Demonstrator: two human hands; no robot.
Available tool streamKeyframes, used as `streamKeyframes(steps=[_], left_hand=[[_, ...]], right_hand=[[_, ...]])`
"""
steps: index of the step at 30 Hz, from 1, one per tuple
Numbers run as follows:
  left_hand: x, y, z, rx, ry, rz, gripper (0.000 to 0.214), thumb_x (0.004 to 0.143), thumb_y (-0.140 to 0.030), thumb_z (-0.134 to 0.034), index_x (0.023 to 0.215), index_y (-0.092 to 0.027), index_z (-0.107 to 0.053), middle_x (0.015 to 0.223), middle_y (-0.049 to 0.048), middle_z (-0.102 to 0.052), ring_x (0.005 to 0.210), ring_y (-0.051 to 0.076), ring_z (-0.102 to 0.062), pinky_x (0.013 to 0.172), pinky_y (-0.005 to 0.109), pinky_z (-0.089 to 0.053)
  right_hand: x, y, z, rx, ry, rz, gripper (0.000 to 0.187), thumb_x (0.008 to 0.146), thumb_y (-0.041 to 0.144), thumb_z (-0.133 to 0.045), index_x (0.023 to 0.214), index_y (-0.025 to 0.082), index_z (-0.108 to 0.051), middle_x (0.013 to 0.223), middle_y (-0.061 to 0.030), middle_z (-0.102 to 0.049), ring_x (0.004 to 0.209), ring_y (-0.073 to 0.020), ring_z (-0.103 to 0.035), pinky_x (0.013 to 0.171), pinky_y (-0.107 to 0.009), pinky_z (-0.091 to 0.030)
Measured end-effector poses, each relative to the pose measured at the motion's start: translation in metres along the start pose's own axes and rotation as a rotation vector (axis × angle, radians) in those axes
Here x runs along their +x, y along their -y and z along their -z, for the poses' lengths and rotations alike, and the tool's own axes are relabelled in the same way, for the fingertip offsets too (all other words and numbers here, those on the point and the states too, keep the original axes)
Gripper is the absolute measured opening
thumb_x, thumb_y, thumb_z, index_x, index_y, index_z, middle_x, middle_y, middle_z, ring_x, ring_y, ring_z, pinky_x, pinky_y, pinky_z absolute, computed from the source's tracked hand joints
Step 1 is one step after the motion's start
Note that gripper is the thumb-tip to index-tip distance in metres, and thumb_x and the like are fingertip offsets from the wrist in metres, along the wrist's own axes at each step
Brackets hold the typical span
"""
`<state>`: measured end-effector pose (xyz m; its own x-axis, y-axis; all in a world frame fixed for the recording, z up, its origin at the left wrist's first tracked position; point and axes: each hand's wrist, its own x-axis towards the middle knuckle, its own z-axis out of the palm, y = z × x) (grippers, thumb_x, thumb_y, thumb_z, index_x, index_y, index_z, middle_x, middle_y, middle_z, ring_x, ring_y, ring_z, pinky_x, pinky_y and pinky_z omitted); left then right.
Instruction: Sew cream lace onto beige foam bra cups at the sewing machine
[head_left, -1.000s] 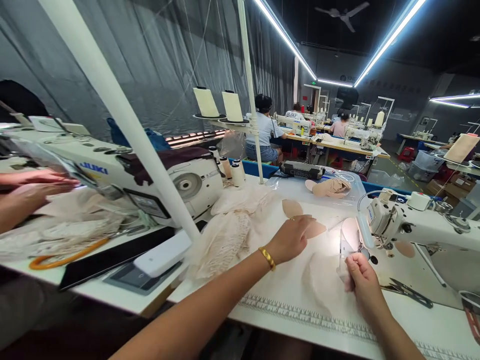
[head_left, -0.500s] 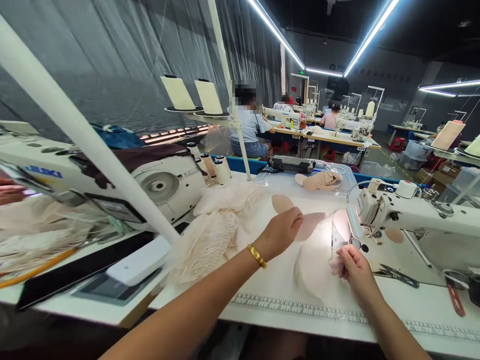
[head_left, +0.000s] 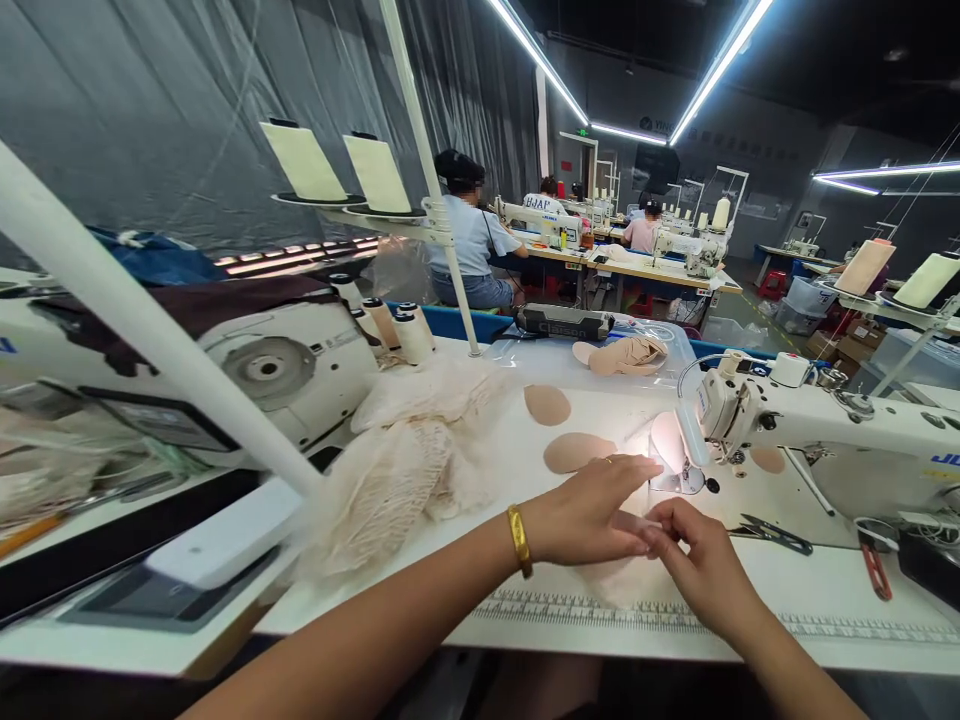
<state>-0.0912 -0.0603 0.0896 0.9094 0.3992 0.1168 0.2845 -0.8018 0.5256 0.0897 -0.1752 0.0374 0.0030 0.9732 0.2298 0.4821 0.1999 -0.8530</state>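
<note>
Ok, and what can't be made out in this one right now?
All in the head view:
Whether the left hand and right hand pinch anything: their overlapping fingers hide it.
The pale piece beneath them: partly covered by the hands.
The oval piece at the sewing machine: right edge hidden behind the machine's front.
The neighbouring machine: needle end cut off by the left edge.
The wall lettering: mostly too small and dim.

left hand [head_left: 600,515] beside right hand [head_left: 697,545], 2 beige pieces [head_left: 547,405], white table [head_left: 525,470], sewing machine [head_left: 862,435]
</note>
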Motion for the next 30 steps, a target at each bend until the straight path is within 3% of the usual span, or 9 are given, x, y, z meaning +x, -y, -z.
streamKeyframes(steps=[3, 7, 10, 13, 15, 19, 22, 25, 30], left_hand=[[0.007, -0.001, 0.004, -0.143, 0.161, -0.087, 0.077, 0.079, -0.045, -0.079, 0.146, -0.027, -0.045, 0.142, 0.0088, -0.062, 0.137, 0.034, -0.051, 0.11, 0.045, -0.042], [0.009, -0.001, 0.01, -0.13, 0.22, 0.0, 0.025, 0.081, -0.036, -0.074, 0.099, -0.023, -0.062, 0.083, -0.0021, -0.066, 0.085, 0.021, -0.062, 0.069, 0.027, -0.044], [0.008, 0.002, 0.013, -0.043, -0.009, 0.007, 0.01, 0.084, -0.025, -0.062, 0.086, -0.022, -0.053, 0.074, -0.0038, -0.059, 0.066, 0.016, -0.054, 0.059, 0.027, -0.034], [0.006, 0.009, 0.008, 0.243, -0.291, -0.081, 0.007, 0.086, -0.016, -0.054, 0.084, -0.022, -0.05, 0.076, -0.0004, -0.061, 0.069, 0.019, -0.055, 0.067, 0.032, -0.038], [0.004, 0.016, 0.0, 0.457, -0.324, -0.158, 0.012, 0.092, -0.013, -0.05, 0.083, -0.022, -0.051, 0.075, 0.0014, -0.062, 0.069, 0.021, -0.056, 0.072, 0.036, -0.04], [0.004, 0.023, -0.023, 0.563, -0.118, -0.256, 0.023, 0.092, -0.033, -0.071, 0.084, -0.021, -0.053, 0.083, 0.003, -0.066, 0.074, 0.023, -0.06, 0.067, 0.036, -0.042], [0.019, 0.023, -0.036, 0.556, -0.07, -0.357, 0.016, 0.093, -0.02, -0.067, 0.083, -0.021, -0.054, 0.089, 0.0028, -0.068, 0.081, 0.022, -0.062, 0.07, 0.035, -0.044], [0.043, 0.027, -0.046, 0.594, -0.038, -0.389, 0.019, 0.085, -0.001, -0.061, 0.082, -0.02, -0.056, 0.085, 0.0022, -0.067, 0.076, 0.02, -0.059, 0.066, 0.035, -0.042], [0.06, 0.045, -0.063, 0.625, -0.037, -0.299, 0.023, 0.081, -0.006, -0.064, 0.068, -0.019, -0.052, 0.074, 0.0028, -0.059, 0.063, 0.018, -0.052, 0.053, 0.033, -0.031]], right_hand=[[-0.005, 0.021, 0.015, -0.211, 0.112, 0.192, 0.013, 0.103, 0.026, -0.052, 0.097, 0.024, -0.064, 0.081, 0.0001, -0.07, 0.072, -0.0164, -0.063, 0.067, -0.027, -0.045], [-0.002, 0.036, 0.035, -0.453, 0.009, 0.429, 0.014, 0.104, 0.018, -0.051, 0.103, 0.023, -0.064, 0.083, -0.0022, -0.071, 0.071, -0.0172, -0.065, 0.064, -0.026, -0.047], [0.005, 0.037, 0.04, -0.625, -0.257, 0.599, 0.018, 0.101, 0.011, -0.051, 0.103, 0.022, -0.065, 0.081, -0.0045, -0.072, 0.069, -0.0184, -0.066, 0.063, -0.028, -0.049], [0.011, 0.021, 0.032, -0.611, -0.404, 0.646, 0.027, 0.099, 0.007, -0.05, 0.108, 0.025, -0.069, 0.098, -0.0081, -0.077, 0.084, -0.0208, -0.072, 0.074, -0.033, -0.055], [0.014, 0.002, 0.026, -0.568, -0.351, 0.574, 0.032, 0.101, 0.01, -0.047, 0.108, 0.027, -0.072, 0.108, -0.0089, -0.077, 0.096, -0.0226, -0.073, 0.081, -0.035, -0.057], [0.021, -0.042, 0.026, -0.542, -0.091, 0.332, 0.031, 0.103, 0.02, -0.045, 0.102, 0.028, -0.075, 0.099, -0.0041, -0.077, 0.088, -0.0214, -0.071, 0.077, -0.032, -0.055], [0.027, -0.062, 0.039, -0.523, 0.084, 0.231, 0.028, 0.104, 0.025, -0.048, 0.1, 0.029, -0.075, 0.091, 0.0, -0.076, 0.082, -0.0189, -0.068, 0.074, -0.028, -0.053], [0.033, -0.073, 0.053, -0.529, 0.183, 0.252, 0.03, 0.106, 0.025, -0.045, 0.105, 0.03, -0.074, 0.1, 0.0005, -0.076, 0.088, -0.0186, -0.068, 0.076, -0.027, -0.052], [0.032, -0.086, 0.064, -0.669, 0.111, 0.414, 0.035, 0.104, 0.013, -0.041, 0.112, 0.027, -0.072, 0.119, -0.0067, -0.073, 0.101, -0.0221, -0.063, 0.073, -0.03, -0.047]])
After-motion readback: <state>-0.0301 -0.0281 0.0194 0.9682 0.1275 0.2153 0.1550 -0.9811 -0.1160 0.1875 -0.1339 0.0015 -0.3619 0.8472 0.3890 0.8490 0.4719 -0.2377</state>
